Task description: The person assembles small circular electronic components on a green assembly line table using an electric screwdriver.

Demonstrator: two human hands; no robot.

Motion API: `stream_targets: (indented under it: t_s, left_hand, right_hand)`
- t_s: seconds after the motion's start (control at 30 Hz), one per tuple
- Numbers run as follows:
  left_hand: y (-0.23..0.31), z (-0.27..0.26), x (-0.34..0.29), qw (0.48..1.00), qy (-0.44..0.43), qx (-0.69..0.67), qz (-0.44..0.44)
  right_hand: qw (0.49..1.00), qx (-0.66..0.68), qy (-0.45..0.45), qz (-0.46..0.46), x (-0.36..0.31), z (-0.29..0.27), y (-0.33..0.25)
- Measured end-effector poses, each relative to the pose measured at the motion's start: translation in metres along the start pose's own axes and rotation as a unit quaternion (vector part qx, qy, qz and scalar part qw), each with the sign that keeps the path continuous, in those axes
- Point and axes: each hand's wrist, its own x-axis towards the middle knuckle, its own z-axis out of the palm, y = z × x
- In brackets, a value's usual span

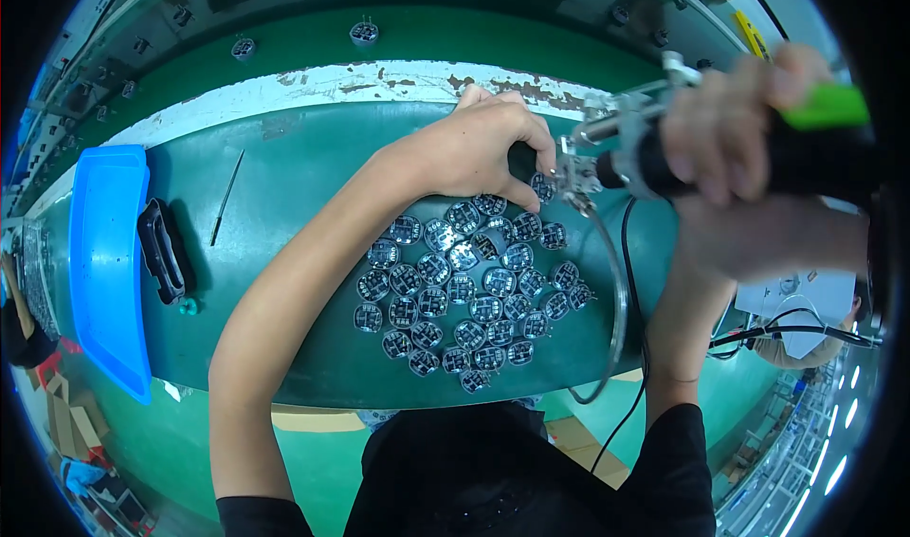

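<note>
My left hand [488, 144] reaches over the green table, thumb and forefinger curled around a small round circuit-board part [542, 188]. Right beside that part is the jointed metal head [576, 172] of a black-barrelled hand tool [640, 158]. My right hand [725, 129], blurred, has its fingers wrapped round the tool, near a bright green piece [827, 108]. A clear hose [616, 291] curves down from the metal head. Below my left hand, a cluster of similar round parts [460, 291] with dark faces and pale components lies on the table.
On the left stand a blue tray [109, 272] and a black open case [164, 253], with a thin pen-like rod [227, 199] nearby. A black cable [637, 272] drops over the front edge. Beyond the worn white ledge [379, 80], more round parts [364, 33] sit on a green strip.
</note>
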Motion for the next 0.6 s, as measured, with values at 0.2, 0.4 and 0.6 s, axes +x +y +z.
stream_targets:
  t_s: [0.2, 0.4, 0.6]
  left_hand:
    - [0.004, -0.002, 0.005, 1.000, -0.016, -0.019, 0.006]
    - [0.001, 0.000, 0.004, 1.000, -0.010, -0.023, 0.014]
    - [0.001, 0.000, 0.005, 0.999, -0.008, -0.027, 0.018]
  right_hand:
    - [0.999, -0.024, 0.014, 0.027, -0.025, -0.002, -0.049]
    - [0.997, -0.038, 0.032, 0.052, -0.017, 0.013, -0.028]
    - [0.995, -0.052, 0.050, 0.076, -0.020, 0.008, -0.031]
